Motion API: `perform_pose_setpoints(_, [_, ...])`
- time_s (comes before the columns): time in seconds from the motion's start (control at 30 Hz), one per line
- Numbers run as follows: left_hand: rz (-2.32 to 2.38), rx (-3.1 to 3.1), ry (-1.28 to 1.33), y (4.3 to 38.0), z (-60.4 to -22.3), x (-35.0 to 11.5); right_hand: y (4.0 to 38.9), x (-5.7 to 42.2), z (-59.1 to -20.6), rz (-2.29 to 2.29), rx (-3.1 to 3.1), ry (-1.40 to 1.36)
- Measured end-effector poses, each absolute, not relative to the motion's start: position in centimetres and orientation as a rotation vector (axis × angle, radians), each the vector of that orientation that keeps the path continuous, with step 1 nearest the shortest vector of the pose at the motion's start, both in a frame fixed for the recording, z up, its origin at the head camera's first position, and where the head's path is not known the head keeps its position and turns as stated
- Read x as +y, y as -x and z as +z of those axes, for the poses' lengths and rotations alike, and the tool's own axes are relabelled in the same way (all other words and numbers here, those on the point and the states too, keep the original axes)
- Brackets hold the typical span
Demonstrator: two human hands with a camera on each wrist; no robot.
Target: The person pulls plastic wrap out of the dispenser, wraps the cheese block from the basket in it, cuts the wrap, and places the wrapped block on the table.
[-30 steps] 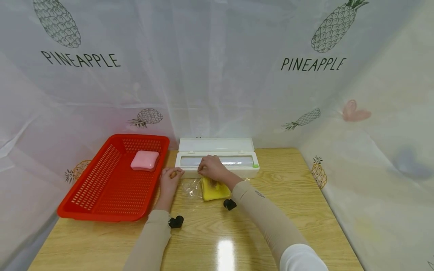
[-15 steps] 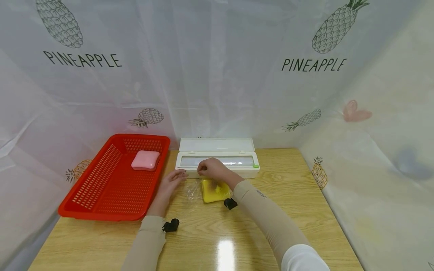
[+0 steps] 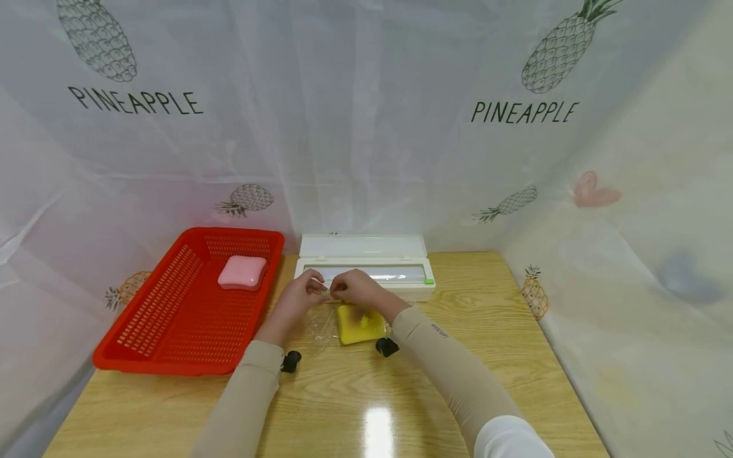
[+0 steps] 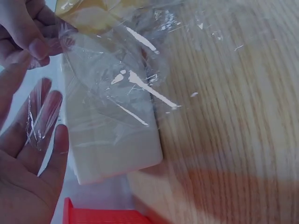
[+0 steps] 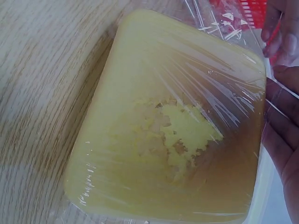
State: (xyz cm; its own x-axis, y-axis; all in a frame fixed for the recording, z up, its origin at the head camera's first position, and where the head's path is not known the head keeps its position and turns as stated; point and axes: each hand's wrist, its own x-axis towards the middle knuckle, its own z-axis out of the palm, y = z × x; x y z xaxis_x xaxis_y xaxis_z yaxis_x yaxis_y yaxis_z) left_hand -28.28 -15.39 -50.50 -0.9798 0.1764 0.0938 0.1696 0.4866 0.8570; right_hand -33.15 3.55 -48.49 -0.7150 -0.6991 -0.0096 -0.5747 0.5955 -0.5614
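Observation:
A yellow rounded-square block [image 5: 112, 126] with a brownish, flaky patch lies on the table under clear cling film [image 4: 112, 88]. Creased film spreads out from its left side. My right hand [image 3: 356, 286] pinches the film above the block's back edge, right in front of the white cling film dispenser [image 3: 412, 291]. Close beside it, my left hand [image 3: 300, 294] meets the right fingertips. In the left wrist view, this left hand [image 4: 28, 158] has film between thumb and index finger, with the other fingers spread and a loose strip of film across them.
A red plastic basket [image 3: 195, 331] stands at the left with a pink rounded block [image 3: 242, 271] inside. The dispenser's white lid [image 3: 362, 245] is raised at the back. Wooden tabletop [image 3: 487, 331] extends right and forward. Pineapple-printed curtains [image 3: 366, 114] hang behind and at both sides.
My left hand has moved from the dispenser's left end rightwards to the right hand, after its fingers opened out. The right hand stays nearly in place, and more of the yellow block shows.

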Motion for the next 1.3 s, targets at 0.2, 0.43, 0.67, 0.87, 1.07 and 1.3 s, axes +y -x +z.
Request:
perform_pose_setpoints(0.2, [1.445, 2.721, -0.284, 29.0, -50.3, -15.4, 33.0, 3.9, -48.6, -0.799, 2.581, 1.035])
perform_pose_setpoints(0.43, [1.383, 2.762, -0.325, 29.4, -50.4, -15.7, 32.9, 4.9, -48.4, -0.707, 2.561, 1.074])
perform_pose_setpoints(0.67, [1.353, 2.805, -0.297, 29.4, -50.5, -15.9, 32.8, 6.0, -47.7, -0.663, 2.538, 1.066])
perform_pose_setpoints(0.87, [1.366, 2.787, -0.257, 29.3, -50.7, -16.0, 32.8, 7.5, -47.8, -0.639, 2.552, 1.061])
perform_pose_setpoints(1.07, [1.369, 2.787, -0.267, 29.2, -50.7, -16.0, 32.7, 9.3, -48.0, -0.644, 2.594, 1.018])
perform_pose_setpoints(1.3, [1.354, 2.799, -0.297, 29.1, -50.6, -16.1, 32.1, 10.8, -48.1, -0.671, 2.618, 1.045])
